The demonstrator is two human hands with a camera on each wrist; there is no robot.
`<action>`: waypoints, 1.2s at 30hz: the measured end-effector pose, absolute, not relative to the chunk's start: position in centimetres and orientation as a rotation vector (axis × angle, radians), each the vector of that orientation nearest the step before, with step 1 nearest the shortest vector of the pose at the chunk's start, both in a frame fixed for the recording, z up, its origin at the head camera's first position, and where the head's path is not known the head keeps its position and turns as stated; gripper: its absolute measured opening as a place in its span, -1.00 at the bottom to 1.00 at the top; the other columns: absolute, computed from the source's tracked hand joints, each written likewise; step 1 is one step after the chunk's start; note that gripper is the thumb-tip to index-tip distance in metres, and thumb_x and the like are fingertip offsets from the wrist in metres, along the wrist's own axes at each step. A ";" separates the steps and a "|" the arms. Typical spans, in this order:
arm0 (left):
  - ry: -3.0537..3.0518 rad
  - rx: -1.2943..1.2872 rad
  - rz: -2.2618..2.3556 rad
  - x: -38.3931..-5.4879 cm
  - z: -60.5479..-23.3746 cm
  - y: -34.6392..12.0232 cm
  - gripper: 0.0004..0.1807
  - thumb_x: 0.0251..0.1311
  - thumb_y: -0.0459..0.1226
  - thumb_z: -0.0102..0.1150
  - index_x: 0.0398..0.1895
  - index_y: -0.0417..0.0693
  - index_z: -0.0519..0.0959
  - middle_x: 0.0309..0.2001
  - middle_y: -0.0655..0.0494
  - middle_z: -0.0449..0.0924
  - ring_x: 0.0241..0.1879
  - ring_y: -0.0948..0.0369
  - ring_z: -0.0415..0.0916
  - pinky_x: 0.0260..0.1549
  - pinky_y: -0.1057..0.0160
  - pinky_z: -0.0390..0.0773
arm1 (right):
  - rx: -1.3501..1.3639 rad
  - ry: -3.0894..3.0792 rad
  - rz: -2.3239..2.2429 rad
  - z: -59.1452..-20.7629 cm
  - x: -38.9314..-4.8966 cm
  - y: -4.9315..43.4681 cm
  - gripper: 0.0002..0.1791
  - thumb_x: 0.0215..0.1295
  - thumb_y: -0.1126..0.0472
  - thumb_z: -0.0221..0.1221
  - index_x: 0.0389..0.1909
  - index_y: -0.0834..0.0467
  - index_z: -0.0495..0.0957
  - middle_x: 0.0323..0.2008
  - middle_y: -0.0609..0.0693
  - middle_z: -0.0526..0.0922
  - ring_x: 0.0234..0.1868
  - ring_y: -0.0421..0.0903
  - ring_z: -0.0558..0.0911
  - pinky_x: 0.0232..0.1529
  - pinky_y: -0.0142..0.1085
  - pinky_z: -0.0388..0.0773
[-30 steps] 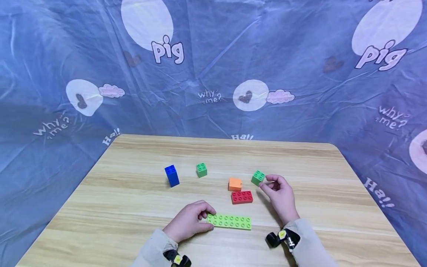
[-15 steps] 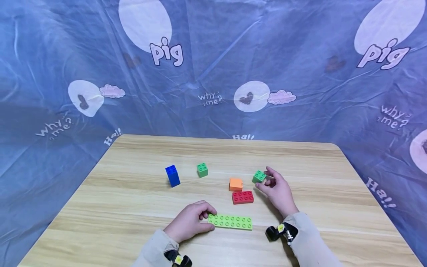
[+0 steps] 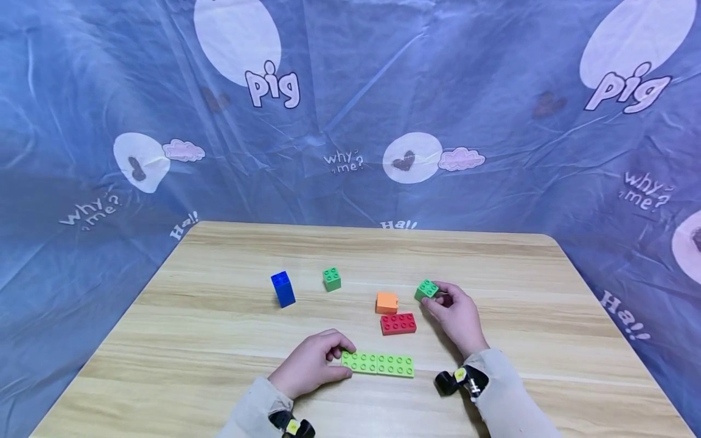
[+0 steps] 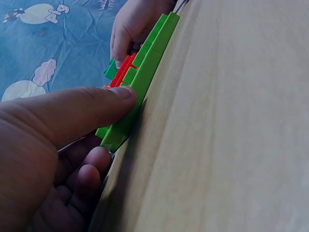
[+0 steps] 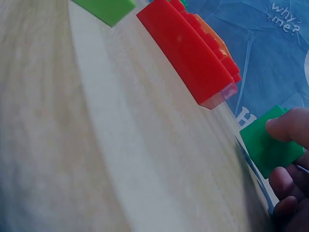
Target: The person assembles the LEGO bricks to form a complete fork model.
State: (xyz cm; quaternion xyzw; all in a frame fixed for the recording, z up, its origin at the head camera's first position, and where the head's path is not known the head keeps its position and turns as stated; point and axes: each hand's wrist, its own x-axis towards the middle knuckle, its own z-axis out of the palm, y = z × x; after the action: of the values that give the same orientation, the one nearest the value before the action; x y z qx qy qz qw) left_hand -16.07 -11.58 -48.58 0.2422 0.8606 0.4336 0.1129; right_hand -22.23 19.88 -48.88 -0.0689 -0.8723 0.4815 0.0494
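- Light-green studded strip (image 3: 386, 365): lies nearest on the bench (image 3: 219, 344), studs up, with a seam across its middle. The left hand (image 3: 309, 368) pinches its left end, thumb on the near edge, fingers at the far edge. Likely light and stiff; the seam may flex, so hold close to it if bending is unwanted.
- Red brick (image 3: 398, 324): studs up, beyond the strip. Likely rigid; grip across the long sides.
- Orange block (image 3: 386, 303): just behind the red brick; its smooth top suggests a side grip.
- Green brick (image 3: 425, 291): right of the orange block, pinched between thumb and fingers of the right hand (image 3: 459, 319). Likely light, hard, slightly slippery; hold opposite flat faces, studs free. Bench contact cannot be confirmed.
- Blue block (image 3: 283, 289): far left, standing tall; grip low, as it may topple.
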 end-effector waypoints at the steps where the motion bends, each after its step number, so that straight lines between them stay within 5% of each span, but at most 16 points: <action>1: 2.522 0.708 1.276 -16.0 -48.5 -11.6 -0.69 0.05 -0.22 0.51 -0.12 0.14 0.65 -0.33 0.33 0.46 -0.29 0.36 0.40 -0.26 0.37 0.45 | -0.210 -2.654 1.471 -48.9 -22.2 19.9 -0.46 0.27 0.16 0.36 0.23 0.25 0.51 -0.15 0.10 0.59 -0.12 -0.05 0.52 -0.16 -0.40 0.46; 36: 2.528 0.698 1.254 -16.1 -48.8 -11.5 -0.67 0.04 -0.23 0.50 -0.11 0.15 0.65 -0.32 0.35 0.49 -0.28 0.35 0.43 -0.24 0.38 0.49 | -0.005 -2.586 1.691 -49.3 -15.4 21.2 -0.52 0.09 0.30 0.45 0.08 0.18 0.61 -0.32 0.04 0.58 -0.35 -0.17 0.50 -0.36 -0.42 0.48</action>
State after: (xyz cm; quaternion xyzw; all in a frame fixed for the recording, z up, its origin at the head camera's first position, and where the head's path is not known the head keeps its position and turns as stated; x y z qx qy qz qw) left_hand -16.08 -11.47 -48.83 0.2385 0.8635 0.4286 0.1172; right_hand -15.35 21.18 -49.35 -0.0018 -0.8367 0.5471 0.0256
